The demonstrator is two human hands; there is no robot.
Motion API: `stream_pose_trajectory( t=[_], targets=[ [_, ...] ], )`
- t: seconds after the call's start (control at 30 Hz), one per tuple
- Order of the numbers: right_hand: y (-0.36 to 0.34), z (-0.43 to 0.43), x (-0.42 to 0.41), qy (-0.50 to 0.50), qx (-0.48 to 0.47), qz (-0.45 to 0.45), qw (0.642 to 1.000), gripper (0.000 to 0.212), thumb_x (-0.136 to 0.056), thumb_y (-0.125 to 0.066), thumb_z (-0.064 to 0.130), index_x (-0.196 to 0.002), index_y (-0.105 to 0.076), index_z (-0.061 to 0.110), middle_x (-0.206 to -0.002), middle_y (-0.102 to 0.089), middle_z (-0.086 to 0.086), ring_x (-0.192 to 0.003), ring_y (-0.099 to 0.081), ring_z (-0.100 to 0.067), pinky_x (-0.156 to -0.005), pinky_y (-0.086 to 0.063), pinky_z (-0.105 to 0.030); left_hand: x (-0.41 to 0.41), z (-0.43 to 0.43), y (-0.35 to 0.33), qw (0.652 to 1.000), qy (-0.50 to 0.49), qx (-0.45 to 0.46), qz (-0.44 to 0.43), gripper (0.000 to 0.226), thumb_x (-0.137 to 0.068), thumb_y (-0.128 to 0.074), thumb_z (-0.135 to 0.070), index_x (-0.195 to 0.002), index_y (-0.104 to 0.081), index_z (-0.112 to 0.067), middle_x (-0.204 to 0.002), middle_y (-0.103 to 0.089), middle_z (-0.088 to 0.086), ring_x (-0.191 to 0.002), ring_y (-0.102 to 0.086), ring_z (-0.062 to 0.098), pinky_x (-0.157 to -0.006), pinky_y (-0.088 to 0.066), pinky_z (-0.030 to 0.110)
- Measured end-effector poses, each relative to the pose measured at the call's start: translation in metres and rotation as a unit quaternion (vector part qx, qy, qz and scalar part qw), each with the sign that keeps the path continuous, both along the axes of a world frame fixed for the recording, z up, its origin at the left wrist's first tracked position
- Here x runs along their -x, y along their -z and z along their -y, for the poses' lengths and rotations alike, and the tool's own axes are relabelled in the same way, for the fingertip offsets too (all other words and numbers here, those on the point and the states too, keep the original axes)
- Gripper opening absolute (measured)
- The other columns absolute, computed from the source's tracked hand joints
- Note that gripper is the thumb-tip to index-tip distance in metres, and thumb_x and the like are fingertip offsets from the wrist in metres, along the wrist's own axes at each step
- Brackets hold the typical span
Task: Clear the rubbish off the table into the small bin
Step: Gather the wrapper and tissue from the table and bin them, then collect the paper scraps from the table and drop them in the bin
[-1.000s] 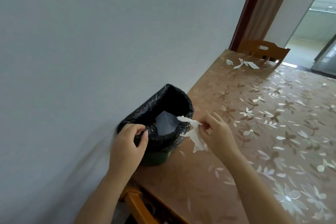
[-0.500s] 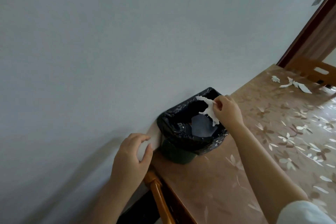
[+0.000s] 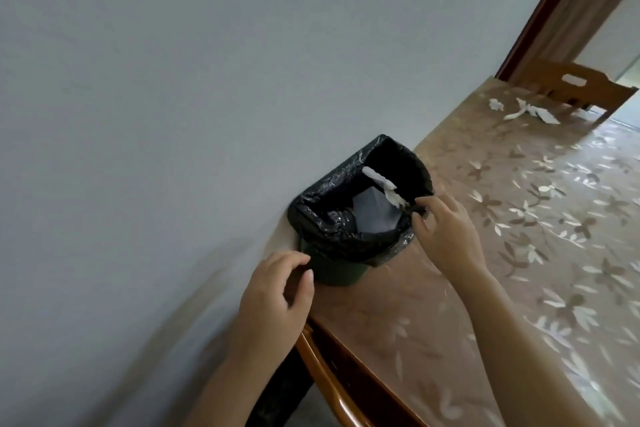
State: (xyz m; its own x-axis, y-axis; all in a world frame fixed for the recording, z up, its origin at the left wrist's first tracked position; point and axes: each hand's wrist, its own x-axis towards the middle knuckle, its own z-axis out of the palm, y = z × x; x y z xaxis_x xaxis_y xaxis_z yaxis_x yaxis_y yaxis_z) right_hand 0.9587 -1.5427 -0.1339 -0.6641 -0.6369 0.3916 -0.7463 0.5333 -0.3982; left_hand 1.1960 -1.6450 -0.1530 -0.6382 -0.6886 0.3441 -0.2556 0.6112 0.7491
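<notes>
Since half a second ago, right hand [image 3: 446, 232] dropped from above the bin [image 3: 332, 274] to its right rim. Left hand [image 3: 273, 298] closed in on the base.

Bin sits at the table's [image 3: 450, 322] near-left edge, against the wall. Tissue strip [image 3: 381, 182] lies over its open mouth.

Right fingers curled; can't tell if they still pinch the strip's end (blurred). Left hand loosely curled just beside the base, gripping nothing visible.

Advice: release well inside the liner and steady the bin.

Bin's bottom is hidden under grey paper [image 3: 374, 215]. More scraps [image 3: 519, 111] at the far end.
</notes>
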Motion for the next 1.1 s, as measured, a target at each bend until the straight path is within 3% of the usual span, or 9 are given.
stream_pose_trajectory(
  t=[0.1, 0.23, 0.4, 0.57, 0.73, 0.9, 1.1],
  targets=[
    [0.012, -0.039, -0.021, 0.026, -0.02, -0.019, 0.999, 0.023, -0.076, -0.066, 0.002, -0.1, -0.064, 0.001, -0.099, -0.065, -0.016, -0.094, -0.057, -0.036, -0.079, -0.047, -0.042, 0.023, -0.01, 0.007, 0.997, 0.071, 0.002, 0.007, 0.033, -0.086, -0.043, -0.036, -0.103, -0.063, -0.016, -0.102, -0.061, -0.009, -0.098, -0.053, 0.0, -0.087, -0.038, 0.005],
    [0.031, -0.099, -0.051, 0.088, -0.074, 0.005, 0.993, 0.028, -0.071, -0.071, 0.003, -0.098, -0.066, 0.003, -0.098, -0.067, -0.013, -0.091, -0.061, -0.034, -0.076, -0.049, -0.039, 0.059, -0.038, 0.014, 0.984, 0.173, 0.017, 0.025, 0.032, -0.087, -0.042, -0.034, -0.103, -0.062, -0.015, -0.102, -0.062, -0.005, -0.098, -0.052, 0.001, -0.086, -0.038, 0.006],
    [0.045, -0.176, -0.079, 0.202, -0.087, 0.047, 0.974, 0.027, -0.077, -0.068, 0.01, -0.104, -0.064, 0.008, -0.105, -0.066, -0.009, -0.098, -0.059, -0.028, -0.078, -0.049, -0.036, 0.091, -0.097, 0.016, 0.962, 0.265, 0.042, 0.039, 0.036, -0.086, -0.041, -0.037, -0.104, -0.064, -0.016, -0.104, -0.066, 0.0, -0.1, -0.051, 0.004, -0.086, -0.04, 0.019],
    [0.05, -0.252, -0.101, 0.296, -0.069, 0.058, 0.951, 0.028, -0.075, -0.071, 0.012, -0.102, -0.065, 0.007, -0.101, -0.067, -0.01, -0.092, -0.062, -0.026, -0.077, -0.051, -0.037, 0.101, -0.163, 0.017, 0.93, 0.354, 0.08, 0.056, 0.033, -0.085, -0.042, -0.037, -0.102, -0.064, -0.018, -0.102, -0.067, -0.003, -0.098, -0.05, 0.001, -0.086, -0.036, 0.015],
    [0.053, -0.346, -0.122, 0.37, -0.022, 0.048, 0.927, 0.026, -0.071, -0.073, 0.01, -0.095, -0.067, 0.006, -0.094, -0.068, -0.011, -0.087, -0.063, -0.028, -0.073, -0.054, -0.039, 0.112, -0.248, 0.021, 0.906, 0.407, 0.098, 0.058, 0.026, -0.084, -0.05, -0.031, -0.102, -0.064, -0.018, -0.103, -0.067, -0.001, -0.102, -0.06, 0.016, -0.087, -0.052, 0.037],
    [0.056, -0.463, -0.152, 0.44, 0.019, 0.053, 0.896, 0.027, -0.071, -0.062, 0.018, -0.093, -0.068, 0.005, -0.093, -0.068, -0.011, -0.087, -0.063, -0.028, -0.075, -0.052, -0.038, 0.117, -0.365, 0.014, 0.876, 0.462, 0.136, 0.04, 0.031, -0.082, -0.044, -0.031, -0.098, -0.065, -0.014, -0.097, -0.067, 0.0, -0.091, -0.06, 0.016, -0.084, -0.038, 0.018],
    [0.059, -0.611, -0.198, 0.546, 0.01, 0.063, 0.836, 0.026, -0.073, -0.071, 0.008, -0.097, -0.065, 0.002, -0.092, -0.068, -0.014, -0.084, -0.062, -0.032, -0.072, -0.054, -0.042, 0.124, -0.52, 0.02, 0.825, 0.532, 0.189, 0.023, 0.02, -0.077, -0.055, -0.021, -0.089, -0.066, -0.008, -0.088, -0.069, 0.008, -0.079, -0.063, 0.024, -0.074, -0.046, 0.028]
  ],
)
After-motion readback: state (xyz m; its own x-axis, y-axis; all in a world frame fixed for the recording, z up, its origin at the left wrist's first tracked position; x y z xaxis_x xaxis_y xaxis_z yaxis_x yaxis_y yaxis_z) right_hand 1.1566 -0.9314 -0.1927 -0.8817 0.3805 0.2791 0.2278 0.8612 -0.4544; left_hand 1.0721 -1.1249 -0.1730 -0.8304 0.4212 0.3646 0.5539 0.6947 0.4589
